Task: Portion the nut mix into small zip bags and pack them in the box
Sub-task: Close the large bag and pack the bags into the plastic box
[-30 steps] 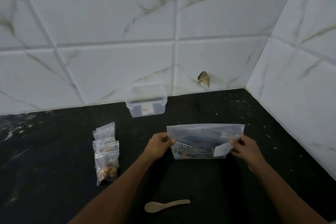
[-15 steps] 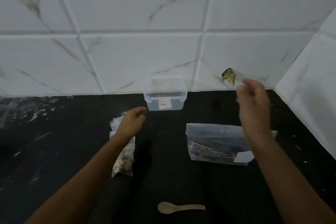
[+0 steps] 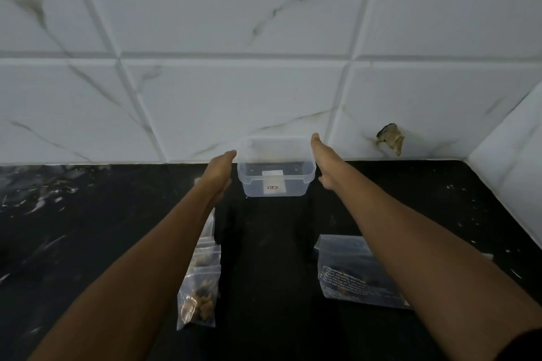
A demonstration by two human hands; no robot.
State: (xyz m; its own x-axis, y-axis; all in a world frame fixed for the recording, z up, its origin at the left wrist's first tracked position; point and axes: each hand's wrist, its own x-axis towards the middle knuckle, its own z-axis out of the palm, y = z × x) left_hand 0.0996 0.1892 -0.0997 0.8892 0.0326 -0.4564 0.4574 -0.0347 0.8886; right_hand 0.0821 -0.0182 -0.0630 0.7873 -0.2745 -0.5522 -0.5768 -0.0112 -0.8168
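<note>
Both hands flank the clear lidded box [image 3: 275, 168] at the wall: left hand [image 3: 218, 174] and right hand [image 3: 322, 161] with straight fingers, holding nothing. Risk: slick plastic slips if I squeeze unevenly. Filled zip bags [image 3: 201, 287] wait on the tabletop [image 3: 88, 228].

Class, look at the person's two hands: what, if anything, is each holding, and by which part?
Nothing is held yet. The left hand and right hand reach open toward either side of the clear box.

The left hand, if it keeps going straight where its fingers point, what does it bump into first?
Probably the tiled wall. The left hand points along the left side of the clear box, seemingly just beside it, though depth is hard to judge, so it might brush the box.
</note>
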